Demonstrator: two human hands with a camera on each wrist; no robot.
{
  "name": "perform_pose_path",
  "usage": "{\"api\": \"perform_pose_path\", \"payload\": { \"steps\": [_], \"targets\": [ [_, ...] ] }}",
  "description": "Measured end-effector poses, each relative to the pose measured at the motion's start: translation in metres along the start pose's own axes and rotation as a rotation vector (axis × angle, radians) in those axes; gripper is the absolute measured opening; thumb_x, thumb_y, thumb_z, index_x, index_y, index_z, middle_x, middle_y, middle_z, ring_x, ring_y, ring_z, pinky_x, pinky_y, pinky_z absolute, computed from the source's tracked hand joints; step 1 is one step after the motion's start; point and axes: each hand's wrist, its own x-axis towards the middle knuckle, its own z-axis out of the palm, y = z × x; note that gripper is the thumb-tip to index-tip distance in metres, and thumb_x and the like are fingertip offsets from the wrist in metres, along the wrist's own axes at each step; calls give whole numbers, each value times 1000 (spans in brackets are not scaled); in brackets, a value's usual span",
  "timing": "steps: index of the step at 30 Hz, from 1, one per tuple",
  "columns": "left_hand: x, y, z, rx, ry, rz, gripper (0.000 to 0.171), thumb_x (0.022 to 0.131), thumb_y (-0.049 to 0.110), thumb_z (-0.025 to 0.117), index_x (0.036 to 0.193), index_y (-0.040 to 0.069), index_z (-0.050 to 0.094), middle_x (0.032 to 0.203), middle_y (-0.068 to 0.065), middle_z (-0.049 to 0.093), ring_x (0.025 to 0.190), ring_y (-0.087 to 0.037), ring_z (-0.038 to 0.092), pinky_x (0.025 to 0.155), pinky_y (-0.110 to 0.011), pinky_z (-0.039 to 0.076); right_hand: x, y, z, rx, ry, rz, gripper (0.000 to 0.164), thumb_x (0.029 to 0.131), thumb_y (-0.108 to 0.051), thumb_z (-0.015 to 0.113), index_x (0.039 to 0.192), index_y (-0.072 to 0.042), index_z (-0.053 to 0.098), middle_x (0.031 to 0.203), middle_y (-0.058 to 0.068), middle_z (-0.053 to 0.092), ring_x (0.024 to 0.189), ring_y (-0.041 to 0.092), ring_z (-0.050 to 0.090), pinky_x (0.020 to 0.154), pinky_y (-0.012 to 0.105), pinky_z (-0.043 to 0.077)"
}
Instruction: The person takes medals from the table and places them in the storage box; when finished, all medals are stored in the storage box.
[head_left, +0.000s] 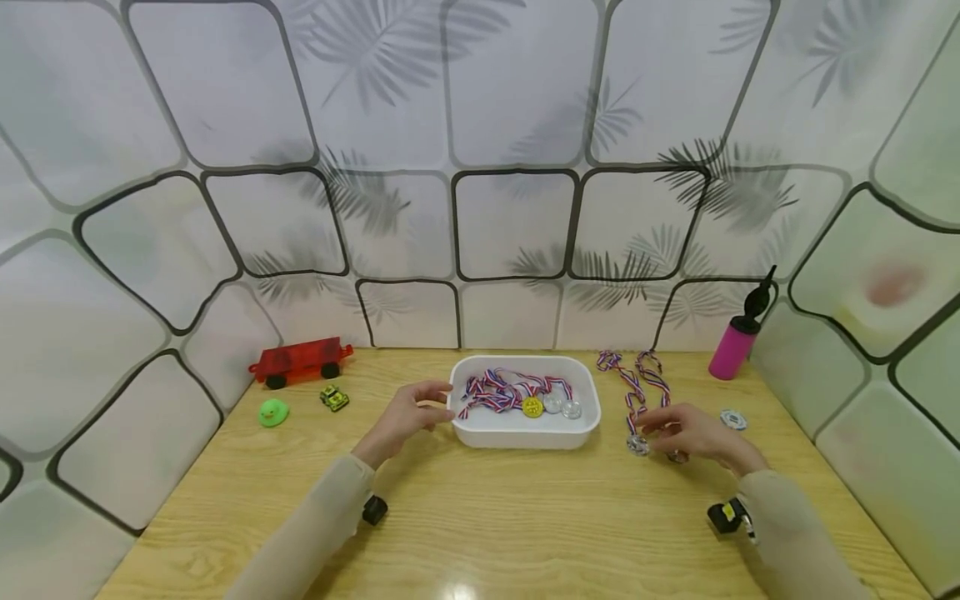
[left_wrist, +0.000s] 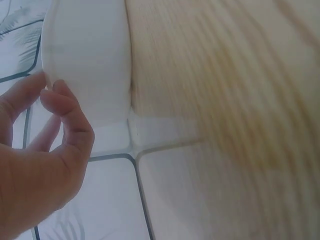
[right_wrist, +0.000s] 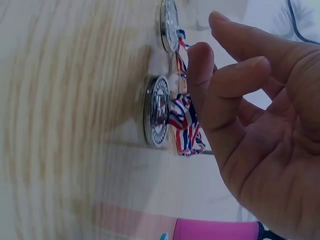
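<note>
R hand (head_left: 693,435), half-open w/ nothing in it, is by two medals (right_wrist: 160,111), R of the white tub (head_left: 525,438); L hand (head_left: 405,419), fingers loose, at its left rim (contact unclear). Medals prob. light, slick; ribbons (head_left: 654,377) limp, so best pinched nr disc.

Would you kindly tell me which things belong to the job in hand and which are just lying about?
Seemingly in the job: white tub, medals inside it, ribboned medals by the right hand.
Seemingly just lying about: red trailer, green duck, toy car, pink pump, round disc.
</note>
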Motion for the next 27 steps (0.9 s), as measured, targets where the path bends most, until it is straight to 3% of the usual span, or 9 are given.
{"api": "perform_pose_path", "payload": {
  "steps": [6,9,13,20,27],
  "targets": [
    [0,2,0,-14,-12,3,56,81,1,74,133,-4,55,118,-23,59,75,-11,59,62,-26,48,8,1,5,-68,-21,-7,49,84,-4,71,130,7,57,122,28,61,53,6,47,46,22,42],
    [1,2,1,-15,-14,-6,56,81,1,74,133,-3,55,118,-22,58,76,-11,59,62,-26,48,12,5,6,-165,-12,-41,48,82,-7,74,127,5,61,127,29,60,76,20,64,64,27,52],
    [2,2,1,-4,-13,-26,56,82,2,75,134,-1,56,120,-21,58,78,-11,58,63,-25,48,17,7,9,-287,6,-88,45,78,-10,79,120,2,66,126,26,62,111,39,60,90,41,51],
    [2,1,1,-1,-18,-19,56,83,2,74,135,-2,54,123,-24,56,78,-11,59,64,-26,48,20,3,13,-333,50,-34,42,75,-10,82,114,-2,71,117,18,68,107,33,62,94,49,49],
    [0,3,0,4,-18,-22,57,83,2,74,136,-2,54,123,-24,56,78,-11,60,63,-26,48,23,-1,15,-316,60,12,37,72,-6,82,107,-2,70,101,8,69,91,19,58,83,37,48]
  ]
}}
